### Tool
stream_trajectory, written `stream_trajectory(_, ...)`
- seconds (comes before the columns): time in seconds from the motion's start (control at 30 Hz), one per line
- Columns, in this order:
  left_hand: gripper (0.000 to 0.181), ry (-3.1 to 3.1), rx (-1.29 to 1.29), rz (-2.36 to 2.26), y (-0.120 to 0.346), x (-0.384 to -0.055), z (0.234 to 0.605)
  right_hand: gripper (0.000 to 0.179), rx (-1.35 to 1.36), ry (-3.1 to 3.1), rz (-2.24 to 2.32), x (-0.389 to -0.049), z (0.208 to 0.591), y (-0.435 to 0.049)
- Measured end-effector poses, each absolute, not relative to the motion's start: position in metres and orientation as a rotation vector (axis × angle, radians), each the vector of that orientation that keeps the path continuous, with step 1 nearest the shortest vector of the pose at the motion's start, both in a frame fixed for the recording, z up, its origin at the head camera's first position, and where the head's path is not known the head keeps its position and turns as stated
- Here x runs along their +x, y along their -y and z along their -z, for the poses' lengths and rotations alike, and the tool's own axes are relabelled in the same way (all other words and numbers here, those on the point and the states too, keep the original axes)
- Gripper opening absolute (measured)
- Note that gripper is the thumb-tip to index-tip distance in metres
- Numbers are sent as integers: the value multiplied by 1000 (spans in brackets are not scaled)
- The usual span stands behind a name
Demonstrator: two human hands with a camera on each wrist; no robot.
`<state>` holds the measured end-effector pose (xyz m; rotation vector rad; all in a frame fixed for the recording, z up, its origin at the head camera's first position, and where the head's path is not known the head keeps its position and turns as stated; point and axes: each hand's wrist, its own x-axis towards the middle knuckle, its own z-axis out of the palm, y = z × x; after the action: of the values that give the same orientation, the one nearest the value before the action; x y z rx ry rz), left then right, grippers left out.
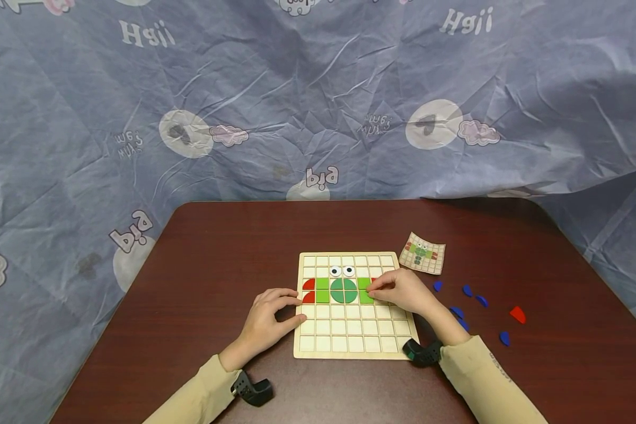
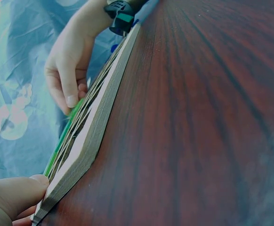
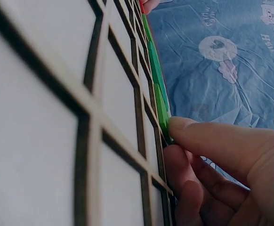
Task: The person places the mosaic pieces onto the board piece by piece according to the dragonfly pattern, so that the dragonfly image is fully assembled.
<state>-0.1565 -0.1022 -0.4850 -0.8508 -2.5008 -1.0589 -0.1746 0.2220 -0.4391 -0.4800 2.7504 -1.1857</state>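
A pale wooden grid board (image 1: 335, 343) lies on the table, with flat coloured pieces in its cells. My left hand (image 1: 267, 315) rests at its left edge, fingertips beside the red quarter-round pieces (image 1: 308, 297) and thumb (image 2: 26, 190) on the rim. With thumb and forefinger my right hand (image 1: 407, 290) pinches a green square tile (image 3: 161, 110) on the right side of the pattern; its other fingers curl beneath. Part of a red piece (image 1: 374, 281) shows behind these fingertips. Between the hands are a darker green circle of quarter pieces (image 1: 337, 284) and two eye pieces (image 1: 348, 270).
Beyond the board's upper right corner lies a pattern card (image 1: 429, 266) showing a similar figure. Several blue pieces (image 1: 467, 290) and one red quarter piece (image 1: 517, 314) are scattered right of my right forearm. A printed blue cloth (image 1: 275, 147) hangs behind the dark wooden table (image 1: 212, 247).
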Motion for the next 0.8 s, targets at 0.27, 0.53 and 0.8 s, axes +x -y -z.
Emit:
stream_trajectory(0.27,26,2496,-850,1050,102,-156,485,9,-480,-2743,1170,-172,434,-221)
stream_trajectory(0.53,26,2491,-846,1043,103,-156,486,13,-522,-2745,1184,-172,419,-230)
stream_trajectory(0.8,26,2500,-852,1036,103,-156,486,23,-471,-2817,1192,-171,405,-252)
